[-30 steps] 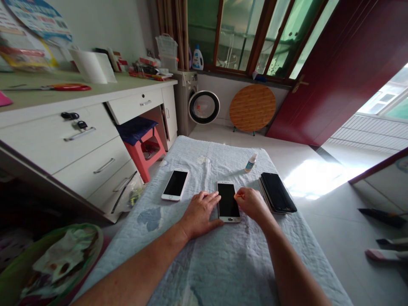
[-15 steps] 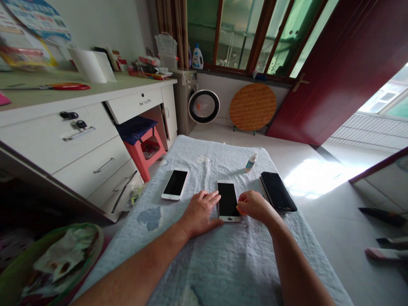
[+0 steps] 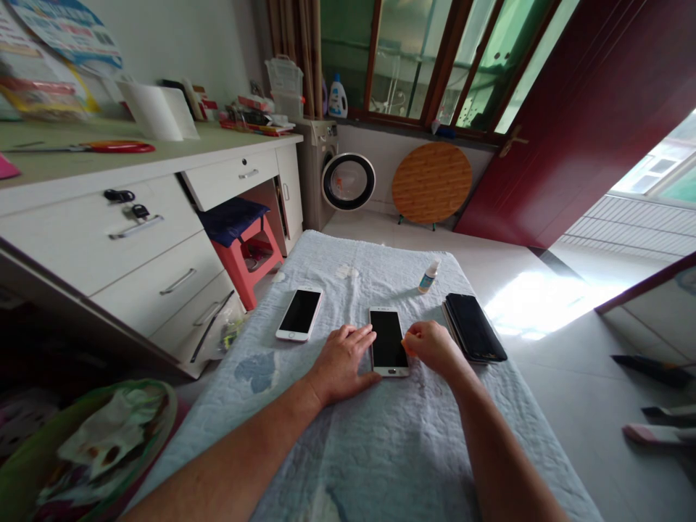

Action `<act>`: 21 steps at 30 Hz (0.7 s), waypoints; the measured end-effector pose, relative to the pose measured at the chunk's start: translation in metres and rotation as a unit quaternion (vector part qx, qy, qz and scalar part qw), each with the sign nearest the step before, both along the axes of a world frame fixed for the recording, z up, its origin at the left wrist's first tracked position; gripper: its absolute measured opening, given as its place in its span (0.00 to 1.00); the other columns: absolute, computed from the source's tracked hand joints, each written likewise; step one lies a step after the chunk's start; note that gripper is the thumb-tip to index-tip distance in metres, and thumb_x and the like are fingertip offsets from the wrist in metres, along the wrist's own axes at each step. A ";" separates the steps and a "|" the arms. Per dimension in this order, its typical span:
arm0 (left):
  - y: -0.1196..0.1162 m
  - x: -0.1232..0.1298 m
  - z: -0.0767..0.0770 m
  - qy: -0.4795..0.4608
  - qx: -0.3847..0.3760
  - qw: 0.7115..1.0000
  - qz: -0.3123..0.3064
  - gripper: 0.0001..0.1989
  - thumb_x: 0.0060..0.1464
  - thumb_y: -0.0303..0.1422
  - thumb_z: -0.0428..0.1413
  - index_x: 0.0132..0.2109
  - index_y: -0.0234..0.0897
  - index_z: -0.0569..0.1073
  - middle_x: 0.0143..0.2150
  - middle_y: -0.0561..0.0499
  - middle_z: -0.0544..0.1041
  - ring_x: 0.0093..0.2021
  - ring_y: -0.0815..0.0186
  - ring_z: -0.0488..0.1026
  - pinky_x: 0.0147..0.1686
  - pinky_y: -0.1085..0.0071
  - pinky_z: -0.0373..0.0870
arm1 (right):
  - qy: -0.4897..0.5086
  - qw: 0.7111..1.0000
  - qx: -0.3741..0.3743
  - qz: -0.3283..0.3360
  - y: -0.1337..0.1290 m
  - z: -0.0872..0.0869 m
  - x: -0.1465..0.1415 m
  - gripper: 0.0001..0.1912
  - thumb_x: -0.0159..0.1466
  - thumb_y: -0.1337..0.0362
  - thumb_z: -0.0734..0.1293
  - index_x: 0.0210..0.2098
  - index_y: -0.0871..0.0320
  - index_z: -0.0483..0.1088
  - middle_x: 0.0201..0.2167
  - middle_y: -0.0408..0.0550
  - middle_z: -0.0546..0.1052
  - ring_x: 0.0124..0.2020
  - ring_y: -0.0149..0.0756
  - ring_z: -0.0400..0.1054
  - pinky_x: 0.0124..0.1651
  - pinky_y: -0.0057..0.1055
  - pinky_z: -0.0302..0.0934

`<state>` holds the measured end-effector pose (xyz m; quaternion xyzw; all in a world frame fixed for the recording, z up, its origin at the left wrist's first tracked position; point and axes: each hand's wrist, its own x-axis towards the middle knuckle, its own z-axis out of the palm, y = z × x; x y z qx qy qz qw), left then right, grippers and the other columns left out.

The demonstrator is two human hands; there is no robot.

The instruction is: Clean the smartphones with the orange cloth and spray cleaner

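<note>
A white-framed phone with a dark screen (image 3: 388, 341) lies flat on the blue cloth (image 3: 375, 268), between my hands. The fingers of my left hand (image 3: 342, 362) are stretched out flat against its left edge. At its right edge my right hand (image 3: 432, 346) is closed, pinching a small orange piece (image 3: 407, 345) that touches the phone's side. Another white phone (image 3: 299, 314) rests to the left. On the right lies a stack of dark phones (image 3: 474, 326), with a small spray bottle (image 3: 428, 277) standing behind it.
A white desk (image 3: 217, 163) with drawers runs along the left, a pink stool (image 3: 247, 250) under it. A waste basket (image 3: 171, 409) stands at the lower left. Farther back are a washing machine (image 3: 315, 174) and a round wooden board (image 3: 432, 181).
My right hand has shifted slightly up along the phone's right edge, and more of the orange piece shows. The phone has moved very slightly. My left hand stays in place.
</note>
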<state>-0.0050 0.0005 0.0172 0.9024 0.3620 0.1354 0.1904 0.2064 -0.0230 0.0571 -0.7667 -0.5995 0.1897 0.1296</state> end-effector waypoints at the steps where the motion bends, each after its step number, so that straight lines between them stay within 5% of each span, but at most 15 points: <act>1: 0.000 0.000 -0.001 -0.001 0.001 1.000 0.000 0.36 0.48 0.50 0.58 0.62 0.41 0.63 0.65 0.46 0.61 0.60 0.49 0.58 0.58 0.53 0.56 | 0.002 1.000 0.008 -0.007 0.000 -0.001 0.000 0.10 0.54 0.66 0.62 0.22 0.60 0.74 0.19 0.46 0.74 0.23 0.30 0.65 0.26 0.25 0.49; 12: 0.000 0.000 0.002 -0.001 0.003 1.000 -0.004 0.36 0.48 0.50 0.58 0.61 0.39 0.63 0.64 0.46 0.62 0.59 0.50 0.59 0.58 0.54 0.57 | 0.077 0.990 0.071 -0.097 0.009 -0.019 0.003 0.12 0.55 0.64 0.60 0.29 0.59 0.75 0.23 0.45 0.76 0.26 0.32 0.67 0.28 0.23 0.54; 21: 0.000 0.001 0.002 -0.009 0.005 1.000 -0.004 0.36 0.48 0.50 0.58 0.61 0.39 0.64 0.64 0.46 0.62 0.60 0.49 0.59 0.59 0.54 0.56 | 0.071 0.984 0.135 -0.091 0.021 -0.029 0.000 0.13 0.59 0.63 0.57 0.32 0.58 0.73 0.26 0.46 0.76 0.30 0.33 0.67 0.32 0.24 0.54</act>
